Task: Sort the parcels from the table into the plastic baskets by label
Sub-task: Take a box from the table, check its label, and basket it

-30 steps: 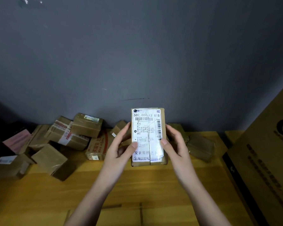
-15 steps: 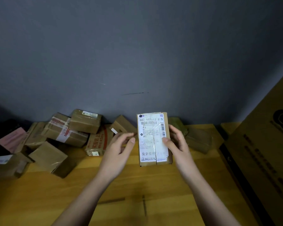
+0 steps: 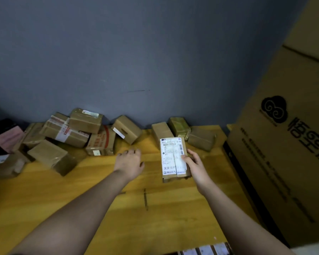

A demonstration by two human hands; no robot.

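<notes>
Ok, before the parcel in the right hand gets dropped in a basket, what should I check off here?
1. Labelled parcel gripped by right hand: ok.
2. Label faces the camera: ok.
3. Label text legible enough to sort by: cannot tell, mostly blurred.
4. Left hand free, off the parcel: ok.
5. Target plastic basket in view: not ok, none visible.
6. Parcel pile remains on the wooden table: ok.

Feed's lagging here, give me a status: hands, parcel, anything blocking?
Right hand grips labelled parcel above the table. Left hand open, holds nothing, reaching toward the parcel pile. No baskets in view; big carton crowds right side.
</notes>
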